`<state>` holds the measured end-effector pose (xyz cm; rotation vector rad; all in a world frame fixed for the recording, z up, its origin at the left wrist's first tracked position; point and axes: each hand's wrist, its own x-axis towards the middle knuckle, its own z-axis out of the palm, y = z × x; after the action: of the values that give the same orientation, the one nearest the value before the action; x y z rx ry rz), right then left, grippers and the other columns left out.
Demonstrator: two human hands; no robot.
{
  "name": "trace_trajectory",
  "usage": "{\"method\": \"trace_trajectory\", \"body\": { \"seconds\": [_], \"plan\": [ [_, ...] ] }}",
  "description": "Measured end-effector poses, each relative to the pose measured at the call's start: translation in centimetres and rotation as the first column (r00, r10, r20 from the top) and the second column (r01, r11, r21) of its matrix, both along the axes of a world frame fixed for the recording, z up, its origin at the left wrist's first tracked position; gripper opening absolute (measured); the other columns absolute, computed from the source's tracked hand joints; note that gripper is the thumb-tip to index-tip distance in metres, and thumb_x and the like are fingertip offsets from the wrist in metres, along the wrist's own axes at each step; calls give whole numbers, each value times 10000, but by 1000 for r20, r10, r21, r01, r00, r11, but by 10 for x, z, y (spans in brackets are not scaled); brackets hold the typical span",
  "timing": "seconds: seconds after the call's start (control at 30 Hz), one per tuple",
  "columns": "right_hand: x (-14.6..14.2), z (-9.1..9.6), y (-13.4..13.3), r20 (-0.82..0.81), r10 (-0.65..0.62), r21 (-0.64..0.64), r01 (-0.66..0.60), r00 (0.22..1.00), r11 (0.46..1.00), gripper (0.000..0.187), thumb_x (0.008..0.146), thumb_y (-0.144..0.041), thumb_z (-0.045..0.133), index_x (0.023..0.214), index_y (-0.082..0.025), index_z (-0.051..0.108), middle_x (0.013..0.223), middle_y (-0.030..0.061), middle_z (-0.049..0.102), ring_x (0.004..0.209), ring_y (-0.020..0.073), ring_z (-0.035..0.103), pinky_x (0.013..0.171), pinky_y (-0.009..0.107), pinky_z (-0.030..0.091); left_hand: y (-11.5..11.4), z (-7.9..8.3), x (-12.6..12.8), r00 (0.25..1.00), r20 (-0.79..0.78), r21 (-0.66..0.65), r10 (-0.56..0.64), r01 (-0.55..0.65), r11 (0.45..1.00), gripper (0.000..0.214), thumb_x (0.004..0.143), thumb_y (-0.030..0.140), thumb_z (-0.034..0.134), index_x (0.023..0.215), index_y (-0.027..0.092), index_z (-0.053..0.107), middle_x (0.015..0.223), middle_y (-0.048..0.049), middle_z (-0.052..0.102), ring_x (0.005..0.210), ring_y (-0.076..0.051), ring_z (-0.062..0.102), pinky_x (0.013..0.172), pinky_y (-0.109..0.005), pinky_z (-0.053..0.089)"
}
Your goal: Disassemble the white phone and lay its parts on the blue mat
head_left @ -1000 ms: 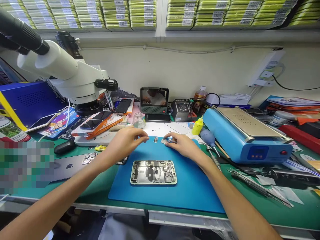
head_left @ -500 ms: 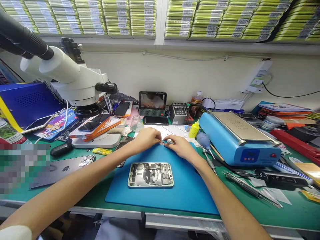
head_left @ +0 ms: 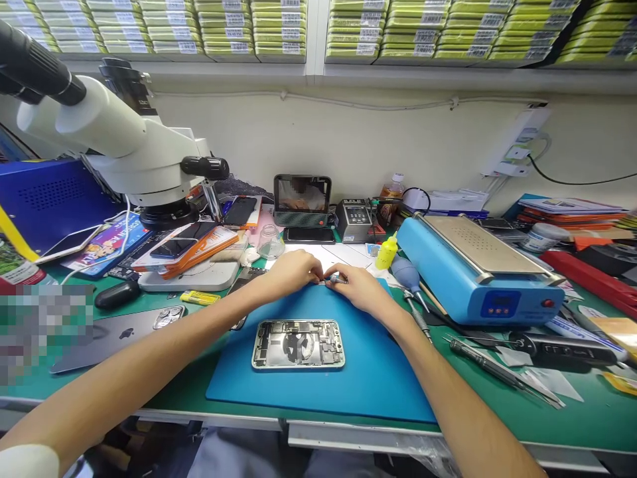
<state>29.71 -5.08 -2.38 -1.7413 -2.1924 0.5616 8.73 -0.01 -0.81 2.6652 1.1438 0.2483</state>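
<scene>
Left-hand grip (head_left: 293, 272) is drawn nearly together at the fingertips, though I cannot tell whether it has hold of anything; the right-hand grip (head_left: 355, 285), facing it, is curled around a small bluish object (head_left: 338, 279). Between the two lies a tiny part (head_left: 322, 283), too small to make out. Well apart from both, towards the near edge of the blue mat (head_left: 318, 395), an opened phone (head_left: 298, 345) lies flat. On the green table (head_left: 497, 425), a blue machine (head_left: 448, 279) sits to the right, a microscope (head_left: 124, 139) to the left.
</scene>
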Motion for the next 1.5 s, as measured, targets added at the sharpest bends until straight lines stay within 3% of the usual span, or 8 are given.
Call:
{"method": "trace_trajectory", "body": {
  "seconds": [1.0,1.2,1.33,1.5],
  "plan": [
    [-5,0,-1,45,-25,15,24,999,1000,319,1066,-427,704,1283,-192,715,1294,88,737,1106,227,735,973,451,639,5,1,-6,998,66,-69,-16,21,997,354,1073,400,721,1354,187,694,1361,-109,715,1147,-260,735,980,-479,646],
    [-5,-3,0,52,-28,13,27,998,1000,326,1060,-430,713,1283,-191,715,1292,87,736,1095,226,736,960,445,643,8,12,-12,995,94,-48,35,-31,998,342,1075,397,720,1344,186,698,1348,-106,720,1133,-255,739,972,-471,649],
    [-8,-3,2,6,-45,32,45,999,998,335,1062,-430,711,1293,-188,709,1290,88,735,1094,227,737,958,447,644,-7,26,-29,989,126,2,79,-80,997,312,1075,401,721,1291,177,714,1296,-96,737,1106,-245,743,970,-468,644],
    [-15,-4,10,-96,-21,31,24,995,999,330,1062,-429,712,1281,-182,710,1267,83,740,1073,221,740,937,434,648,-54,30,-66,971,205,71,125,-142,987,166,1079,306,635,1043,212,769,1069,-60,794,1049,-257,724,901,-387,581]
  ]
}}
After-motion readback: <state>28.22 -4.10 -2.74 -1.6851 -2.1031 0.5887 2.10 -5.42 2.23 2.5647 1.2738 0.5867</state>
